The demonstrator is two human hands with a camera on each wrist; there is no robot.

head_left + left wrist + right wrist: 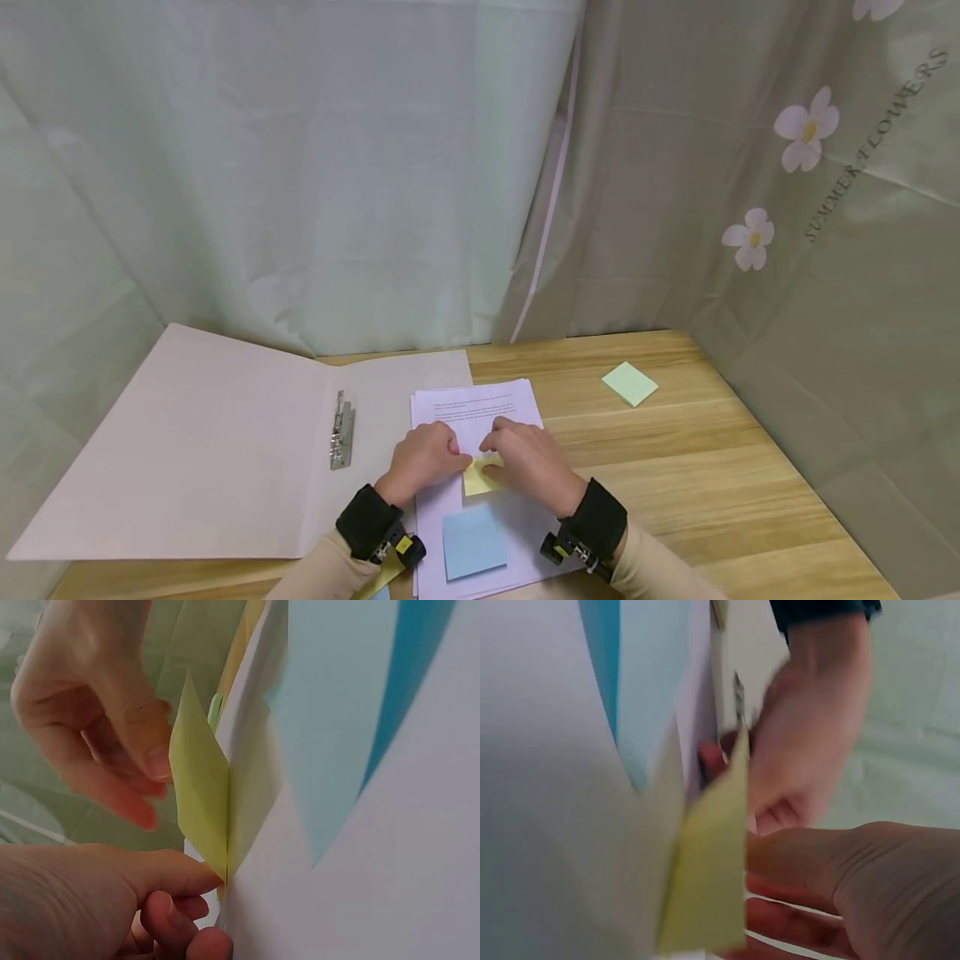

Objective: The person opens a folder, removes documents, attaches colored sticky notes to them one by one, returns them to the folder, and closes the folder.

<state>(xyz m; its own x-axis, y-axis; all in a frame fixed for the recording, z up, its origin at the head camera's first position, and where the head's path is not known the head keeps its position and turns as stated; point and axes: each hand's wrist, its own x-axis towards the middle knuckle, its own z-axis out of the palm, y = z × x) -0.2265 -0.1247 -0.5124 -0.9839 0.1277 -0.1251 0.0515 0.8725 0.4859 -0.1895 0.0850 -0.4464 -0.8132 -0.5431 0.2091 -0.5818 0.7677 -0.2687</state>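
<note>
A yellow sticky note (478, 478) stands partly raised from a printed sheet (472, 408) on a stack of papers. My left hand (424, 458) has its thumb tip at the note's corner, its other fingers curled in beside it; in the left wrist view that thumb (196, 876) meets the note's base. My right hand (534, 462) is at the note's other side, thumb against it and the other fingers loosely bent above the page. Nearer me on the same sheet, a blue sticky note (474, 543) is stuck with its lower edge lifting.
On the left lies an open white binder (217, 450) with a metal clip (342, 433); the papers overlap its right cover. A green sticky pad (630, 384) sits at the back right of the wooden table (720, 483). Another yellow sticky note (384, 577) shows partly under my left wrist.
</note>
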